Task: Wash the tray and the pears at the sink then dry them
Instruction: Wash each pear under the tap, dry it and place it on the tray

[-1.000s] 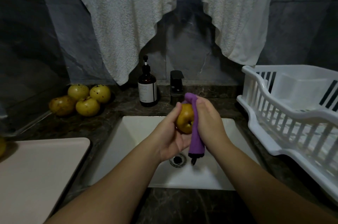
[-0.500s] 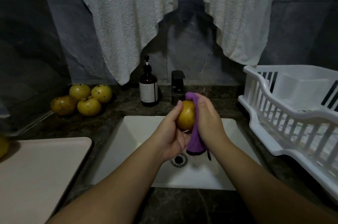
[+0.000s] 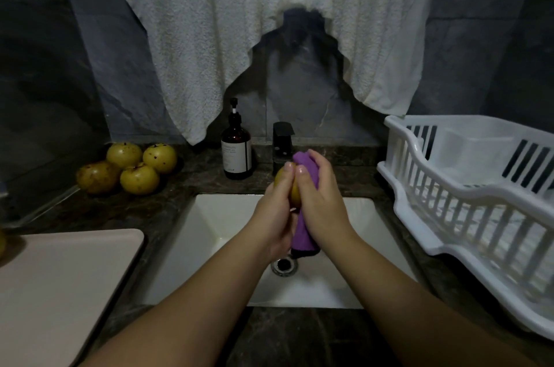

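1. Two hands meet over the white sink (image 3: 209, 234), just in front of the black tap (image 3: 282, 141). The left hand (image 3: 277, 210) has its fingers wrapped round a yellow-green pear (image 3: 294, 191), fingertips up near the top of the fruit.
2. Her right hand (image 3: 322, 201) grips a purple cloth (image 3: 304, 165) and presses it against the pear's right side; the cloth's tail hangs down between the wrists toward the drain (image 3: 284, 265).
3. I see no water running from the tap, so I judge this to be the rub-down of one pear; whether it counts as scrubbing or drying I cannot tell from here.
4. Four more pears (image 3: 132, 167) sit clustered on the dark counter (image 3: 192, 180) to the left of the sink, beside a brown pump bottle (image 3: 236, 153). A sliver of another yellowish fruit shows at the far left edge.
5. On the left counter lies the pale tray (image 3: 60, 285), flat and with nothing on it.
6. Right of the sink stands a white drying rack (image 3: 467, 186); a white towel (image 3: 269, 21) hangs above.
7. Next, I'd guess, the pear needs turning in the left hand so the cloth reaches the covered side, then setting down somewhere clean, perhaps the tray or rack, before one of the waiting four is fetched. A wet pear could slip.
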Demonstrator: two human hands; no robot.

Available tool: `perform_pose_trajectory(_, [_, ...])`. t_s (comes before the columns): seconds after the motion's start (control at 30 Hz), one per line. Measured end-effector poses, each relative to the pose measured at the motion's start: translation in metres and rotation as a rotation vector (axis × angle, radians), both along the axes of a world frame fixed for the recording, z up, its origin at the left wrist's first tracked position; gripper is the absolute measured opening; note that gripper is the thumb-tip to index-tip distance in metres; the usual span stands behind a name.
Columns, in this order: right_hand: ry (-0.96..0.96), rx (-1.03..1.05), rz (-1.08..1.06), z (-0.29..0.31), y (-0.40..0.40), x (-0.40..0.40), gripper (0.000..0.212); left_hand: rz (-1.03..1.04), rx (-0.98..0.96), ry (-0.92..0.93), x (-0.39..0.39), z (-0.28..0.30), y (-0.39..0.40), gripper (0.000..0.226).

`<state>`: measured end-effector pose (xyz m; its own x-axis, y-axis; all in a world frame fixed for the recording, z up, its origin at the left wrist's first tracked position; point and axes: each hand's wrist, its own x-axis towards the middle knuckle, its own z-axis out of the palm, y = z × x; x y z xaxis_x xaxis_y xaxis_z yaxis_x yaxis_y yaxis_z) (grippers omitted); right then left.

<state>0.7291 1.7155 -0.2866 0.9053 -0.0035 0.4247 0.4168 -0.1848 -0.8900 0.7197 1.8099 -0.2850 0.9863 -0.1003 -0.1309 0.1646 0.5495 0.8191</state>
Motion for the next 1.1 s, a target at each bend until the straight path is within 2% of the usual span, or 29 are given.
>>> perform_pose_trajectory(0.07, [0.092, 0.065, 0.021, 0.012, -0.005, 0.003, 0.061, 0.027, 0.037, -0.037, 0.001, 0.003, -0.001, 0.053])
perform_pose_trajectory(0.17, [0.253, 0.081, 0.011, 0.033, -0.021, 0.014, 0.042, 0.021, 0.006, -0.048, 0.001, 0.018, -0.001, 0.060])
perform_pose_trajectory(0.23, [0.209, -0.051, -0.063, 0.049, -0.031, 0.023, 0.027, -0.001, 0.013, -0.053, 0.004, 0.031, -0.006, 0.059])
perform_pose_trajectory(0.27, [0.169, -0.116, -0.107, 0.060, -0.036, 0.027, 0.026, -0.019, 0.027, -0.062, 0.006, 0.037, -0.010, 0.057])
perform_pose_trajectory(0.43, [0.167, -0.559, -0.313, 0.122, -0.080, 0.040, 0.050, -0.088, 0.026, -0.075, 0.017, 0.073, -0.040, 0.053])
perform_pose_trajectory(0.5, [0.163, -0.617, -0.346, 0.146, -0.100, 0.041, 0.051, -0.113, 0.008, -0.075, 0.020, 0.087, -0.055, 0.052])
perform_pose_trajectory(0.63, [0.049, -0.580, -0.464, 0.183, -0.148, 0.038, 0.039, -0.156, -0.044, -0.058, 0.022, 0.114, -0.088, 0.052])
perform_pose_trajectory(0.77, [-0.197, -0.362, -0.569, 0.207, -0.185, 0.022, 0.032, -0.196, 0.033, -0.082, 0.025, 0.125, -0.120, 0.050])
perform_pose_trajectory(0.83, [-0.320, -0.402, -0.589, 0.212, -0.196, 0.018, 0.032, -0.211, 0.056, -0.075, 0.025, 0.122, -0.131, 0.050])
perform_pose_trajectory(0.87, [-0.361, -0.480, -0.568, 0.210, -0.200, 0.016, 0.032, -0.218, 0.062, -0.065, 0.025, 0.118, -0.135, 0.052])
perform_pose_trajectory(0.93, [-0.356, -0.768, -0.415, 0.200, -0.207, 0.012, 0.032, -0.247, 0.067, -0.038, 0.024, 0.108, -0.139, 0.053])
perform_pose_trajectory(1.0, [-0.201, -1.103, -0.196, 0.184, -0.212, 0.009, 0.030, -0.265, 0.069, -0.005, 0.021, 0.097, -0.139, 0.047])
perform_pose_trajectory(1.03, [-0.098, -1.195, -0.106, 0.175, -0.213, 0.006, 0.028, -0.258, 0.075, 0.022, 0.020, 0.090, -0.138, 0.046])
perform_pose_trajectory(1.1, [0.059, -1.223, -0.020, 0.164, -0.215, 0.001, 0.021, -0.233, 0.098, 0.071, 0.019, 0.077, -0.134, 0.045])
